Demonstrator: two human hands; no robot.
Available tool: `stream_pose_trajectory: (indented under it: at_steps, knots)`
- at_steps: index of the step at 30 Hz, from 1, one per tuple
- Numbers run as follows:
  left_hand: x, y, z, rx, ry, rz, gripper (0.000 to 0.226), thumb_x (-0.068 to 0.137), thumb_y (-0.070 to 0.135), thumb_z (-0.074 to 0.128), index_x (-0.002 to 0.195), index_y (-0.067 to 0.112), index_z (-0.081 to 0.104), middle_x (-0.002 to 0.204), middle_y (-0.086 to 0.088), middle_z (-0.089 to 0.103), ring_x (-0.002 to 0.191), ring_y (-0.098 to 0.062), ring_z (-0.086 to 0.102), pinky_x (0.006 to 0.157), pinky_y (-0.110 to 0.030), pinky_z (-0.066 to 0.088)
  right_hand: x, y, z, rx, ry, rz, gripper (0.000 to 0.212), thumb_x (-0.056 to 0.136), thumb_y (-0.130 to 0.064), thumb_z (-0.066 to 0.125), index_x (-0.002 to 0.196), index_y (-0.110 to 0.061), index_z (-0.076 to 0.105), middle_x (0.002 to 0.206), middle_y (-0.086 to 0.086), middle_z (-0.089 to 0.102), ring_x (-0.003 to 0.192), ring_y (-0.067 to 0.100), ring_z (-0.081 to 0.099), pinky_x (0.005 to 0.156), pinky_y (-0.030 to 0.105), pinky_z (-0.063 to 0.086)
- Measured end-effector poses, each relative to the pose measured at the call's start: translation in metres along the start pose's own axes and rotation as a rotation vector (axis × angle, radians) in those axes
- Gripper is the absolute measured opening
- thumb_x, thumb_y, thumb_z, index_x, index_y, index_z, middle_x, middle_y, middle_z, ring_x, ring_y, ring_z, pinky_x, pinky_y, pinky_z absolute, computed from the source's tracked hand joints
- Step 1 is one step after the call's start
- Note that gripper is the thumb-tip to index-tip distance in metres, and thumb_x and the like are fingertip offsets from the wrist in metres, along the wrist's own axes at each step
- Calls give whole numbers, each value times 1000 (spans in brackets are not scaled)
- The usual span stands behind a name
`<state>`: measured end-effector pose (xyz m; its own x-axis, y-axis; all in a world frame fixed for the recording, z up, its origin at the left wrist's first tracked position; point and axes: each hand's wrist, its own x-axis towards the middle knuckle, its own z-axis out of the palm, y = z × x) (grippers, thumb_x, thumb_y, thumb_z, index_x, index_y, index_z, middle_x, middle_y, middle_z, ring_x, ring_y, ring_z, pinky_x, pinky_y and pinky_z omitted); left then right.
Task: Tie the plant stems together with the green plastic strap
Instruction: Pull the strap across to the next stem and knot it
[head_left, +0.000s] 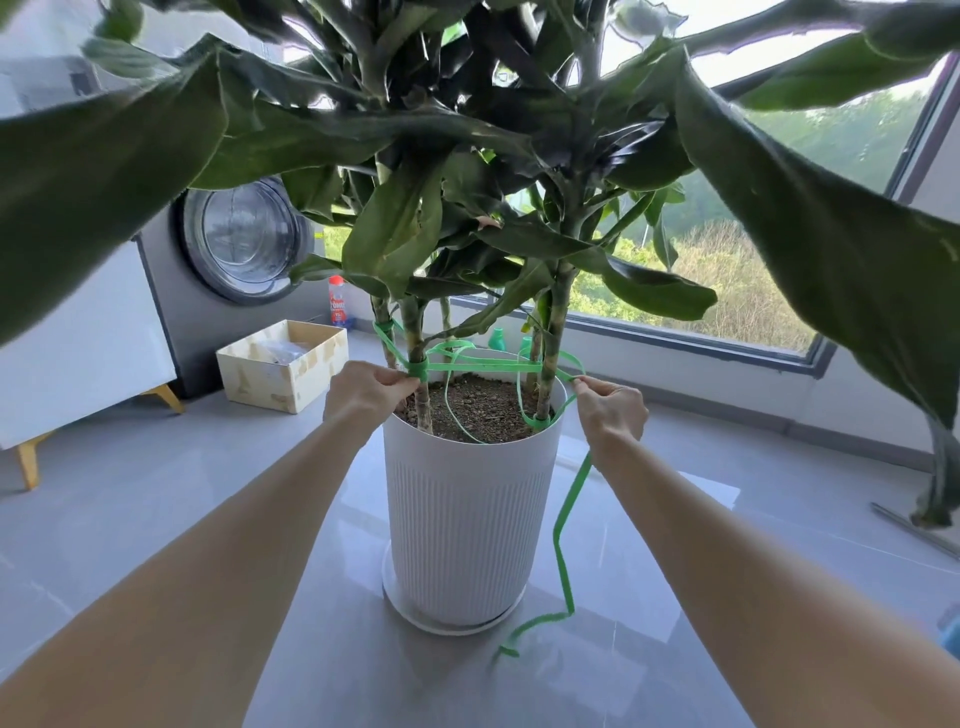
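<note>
A tall leafy plant stands in a white ribbed pot (470, 499) on the grey floor. Several thin stems rise from the soil. A green plastic strap (488, 366) is wound around the left stem (415, 332) and stretches across to the right stem (551, 343), with loose loops over the soil. Its free tail (563, 545) hangs down the pot's right side onto the floor. My left hand (363, 389) pinches the strap's wrap at the left stem. My right hand (613, 410) pinches the strap just right of the right stem.
Big dark leaves (831, 249) spread overhead and to both sides. A cream open box (283, 366) and a washing machine (234, 249) stand at the back left beside a white cabinet (78, 343). A window (727, 291) runs behind the plant, with small bottles on the floor by it.
</note>
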<state>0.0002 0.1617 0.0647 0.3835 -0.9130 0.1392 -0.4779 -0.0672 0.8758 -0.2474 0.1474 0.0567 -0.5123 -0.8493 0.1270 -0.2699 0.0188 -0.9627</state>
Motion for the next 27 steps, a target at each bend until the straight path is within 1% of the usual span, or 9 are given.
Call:
stream_pose_trajectory:
  at_steps: [4, 7, 9, 13, 15, 17, 20, 25, 27]
  knots:
    - [-3, -1, -6, 26, -16, -46, 30, 75, 41, 76, 92, 16, 75, 90, -5, 68, 86, -23, 63, 78, -35, 55, -11, 1, -5, -25, -83, -76, 22, 86, -30, 67, 103, -19, 75, 91, -1, 74, 70, 9, 54, 72, 28, 49]
    - [-6, 3, -2, -19, -54, -31, 26, 80, 36, 72, 91, 12, 74, 87, -6, 67, 89, -26, 65, 85, -41, 56, -15, 3, -6, -84, -141, -149, 21, 88, -31, 65, 103, -20, 75, 76, -1, 72, 63, 13, 54, 60, 29, 44]
    - [-6, 6, 2, -38, -70, -20, 25, 83, 33, 70, 92, 10, 74, 86, -6, 68, 87, -24, 66, 82, -36, 56, -18, 4, -5, -127, -164, -192, 19, 89, -30, 63, 101, -21, 75, 71, -3, 71, 58, 13, 54, 58, 29, 44]
    - [-9, 17, 14, -98, -152, 19, 23, 86, 27, 67, 95, 8, 75, 91, -6, 72, 72, -12, 62, 70, -23, 54, -21, 12, -4, -194, -261, -244, 17, 89, -29, 64, 87, -19, 78, 68, -9, 72, 52, 14, 63, 69, 42, 58]
    - [-11, 22, 20, -80, -188, 51, 21, 86, 27, 67, 96, 9, 74, 90, -3, 71, 72, -11, 62, 70, -23, 54, -20, 13, -6, -241, -334, -265, 18, 88, -32, 65, 80, -22, 77, 69, -9, 72, 56, 13, 66, 70, 42, 58]
    - [-13, 25, 26, -35, -257, 74, 21, 86, 28, 66, 97, 11, 73, 88, 1, 70, 73, -10, 62, 67, -24, 54, -15, 10, -8, -263, -394, -257, 17, 86, -34, 67, 81, -23, 78, 76, -8, 73, 66, 9, 64, 67, 30, 55]
    - [-19, 29, 32, 88, -420, 95, 19, 87, 27, 65, 98, 14, 74, 87, 5, 70, 72, -6, 61, 54, -15, 47, -11, 1, -8, -268, -479, -215, 24, 83, -38, 70, 94, -19, 78, 87, -4, 71, 70, 0, 51, 57, 15, 36]
    - [-21, 32, 36, 37, -430, 62, 19, 92, 21, 59, 102, 12, 72, 92, 4, 70, 75, -8, 61, 59, -17, 50, -16, 0, -3, -218, -589, -222, 18, 84, -31, 70, 88, -16, 78, 90, -1, 75, 81, 12, 61, 80, 28, 50]
    - [-18, 30, 35, -20, -397, 33, 20, 93, 21, 58, 105, 13, 70, 97, 2, 71, 76, -8, 62, 66, -21, 51, -19, 4, -3, -207, -653, -223, 18, 85, -28, 69, 90, -13, 78, 92, 2, 75, 80, 12, 59, 78, 27, 50]
